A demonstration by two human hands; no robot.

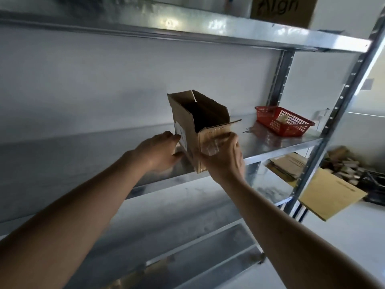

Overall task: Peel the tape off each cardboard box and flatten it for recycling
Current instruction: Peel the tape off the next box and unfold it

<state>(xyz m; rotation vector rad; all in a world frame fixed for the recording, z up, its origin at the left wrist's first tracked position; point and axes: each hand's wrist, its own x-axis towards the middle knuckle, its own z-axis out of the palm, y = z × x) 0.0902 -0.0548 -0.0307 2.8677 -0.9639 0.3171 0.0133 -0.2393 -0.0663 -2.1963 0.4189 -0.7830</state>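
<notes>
The brown box (193,124) stood open-topped on the shelf (270,142), long axis running away from me. My left hand (160,151) lay flat against its side; my right hand (223,157) pinched clear tape (212,144) at its near end.

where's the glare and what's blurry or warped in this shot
Head view: glare streaks the upper metal shelf; light enters from the right, leaving the left wall in shadow; the wide lens bends the shelf upright; the top carton's print is soft; the tape pinched by the right hand is a hazy clear wad against the cardboard box; the left hand looks slightly motion-blurred.
</notes>
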